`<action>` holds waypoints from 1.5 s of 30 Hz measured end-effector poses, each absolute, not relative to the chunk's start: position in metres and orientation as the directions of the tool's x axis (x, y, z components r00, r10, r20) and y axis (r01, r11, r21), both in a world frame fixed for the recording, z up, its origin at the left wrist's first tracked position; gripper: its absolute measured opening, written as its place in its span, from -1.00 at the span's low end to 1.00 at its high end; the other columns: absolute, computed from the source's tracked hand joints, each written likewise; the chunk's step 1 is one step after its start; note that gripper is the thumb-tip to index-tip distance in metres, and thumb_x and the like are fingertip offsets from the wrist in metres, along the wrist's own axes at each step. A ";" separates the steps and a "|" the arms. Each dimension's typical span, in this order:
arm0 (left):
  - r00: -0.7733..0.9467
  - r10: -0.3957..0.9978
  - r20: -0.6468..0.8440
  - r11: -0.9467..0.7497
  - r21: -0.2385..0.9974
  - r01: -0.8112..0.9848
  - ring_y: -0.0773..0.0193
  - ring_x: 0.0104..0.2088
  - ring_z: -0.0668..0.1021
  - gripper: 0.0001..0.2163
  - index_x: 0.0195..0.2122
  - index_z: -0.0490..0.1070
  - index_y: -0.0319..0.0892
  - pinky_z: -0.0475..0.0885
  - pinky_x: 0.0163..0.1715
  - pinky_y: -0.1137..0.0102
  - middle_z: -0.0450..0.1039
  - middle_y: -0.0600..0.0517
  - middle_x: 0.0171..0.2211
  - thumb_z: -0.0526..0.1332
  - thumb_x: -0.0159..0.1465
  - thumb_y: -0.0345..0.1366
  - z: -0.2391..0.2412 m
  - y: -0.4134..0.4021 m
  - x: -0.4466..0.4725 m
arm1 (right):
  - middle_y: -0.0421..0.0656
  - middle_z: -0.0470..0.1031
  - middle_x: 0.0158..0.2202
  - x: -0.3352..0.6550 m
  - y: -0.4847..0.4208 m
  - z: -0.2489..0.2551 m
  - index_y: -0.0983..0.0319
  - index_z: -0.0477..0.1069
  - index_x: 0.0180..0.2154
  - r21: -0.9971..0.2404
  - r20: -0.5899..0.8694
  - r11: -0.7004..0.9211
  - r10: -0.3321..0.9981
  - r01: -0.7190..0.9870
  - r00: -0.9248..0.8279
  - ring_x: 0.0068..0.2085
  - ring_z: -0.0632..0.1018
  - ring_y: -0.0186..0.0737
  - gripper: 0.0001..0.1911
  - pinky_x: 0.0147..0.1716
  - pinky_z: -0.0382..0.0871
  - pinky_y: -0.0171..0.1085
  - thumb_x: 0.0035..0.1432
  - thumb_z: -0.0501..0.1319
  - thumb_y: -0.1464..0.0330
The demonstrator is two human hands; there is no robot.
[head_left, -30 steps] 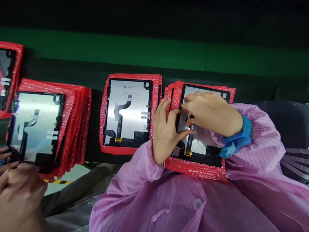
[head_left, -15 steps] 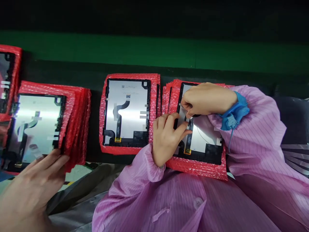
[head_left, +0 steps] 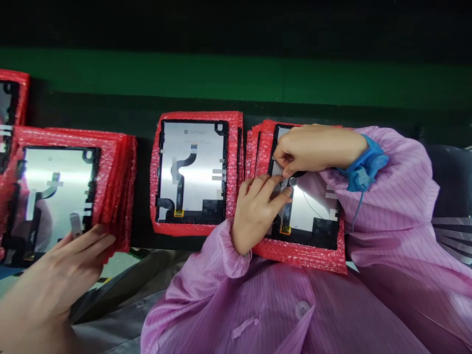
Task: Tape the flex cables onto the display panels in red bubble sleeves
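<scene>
A display panel (head_left: 304, 216), seen from its silver back with a black frame, lies on red bubble-wrap bags (head_left: 302, 258) in front of me. A dark flat ribbon cable (head_left: 287, 214) runs up the panel. My left hand (head_left: 256, 211) rests over the panel's left edge, thumb and forefinger closing at the cable's upper part. From the right, my right hand (head_left: 313, 150) reaches over the panel's top, its fingertips pinched right beside those of the left. Between the fingertips shows a small pale strip of tape (head_left: 283, 185), partly hidden by the fingers.
Left of mine, another panel (head_left: 199, 182) lies on a red bag stack. Farther left, a co-worker's hand (head_left: 73, 265) touches a panel (head_left: 61, 196) on bubble bags. A blue wrist strap (head_left: 363, 164) with a cord circles my right wrist.
My fingertips have shifted slightly at the cable, my right wrist moving a little to the right. The co-worker's hand has moved slightly right, with a pale strip showing above its fingers.
</scene>
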State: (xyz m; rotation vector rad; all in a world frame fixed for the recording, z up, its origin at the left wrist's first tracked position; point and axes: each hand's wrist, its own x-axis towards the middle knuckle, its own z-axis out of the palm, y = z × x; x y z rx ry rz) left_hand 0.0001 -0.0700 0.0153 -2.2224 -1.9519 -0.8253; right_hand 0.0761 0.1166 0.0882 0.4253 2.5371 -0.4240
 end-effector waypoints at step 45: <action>-0.011 0.921 0.389 -0.122 0.315 0.941 0.07 0.01 0.47 -0.77 -0.05 0.54 -0.14 0.36 0.00 0.12 0.55 -0.03 0.01 0.28 0.31 -0.22 0.014 -0.073 0.005 | -0.19 0.41 -0.37 0.092 0.124 0.063 0.22 0.33 -0.44 -0.449 -0.336 0.754 0.354 0.479 -0.873 -0.30 0.41 -0.25 -0.66 -0.39 0.10 -0.29 -0.17 0.49 0.42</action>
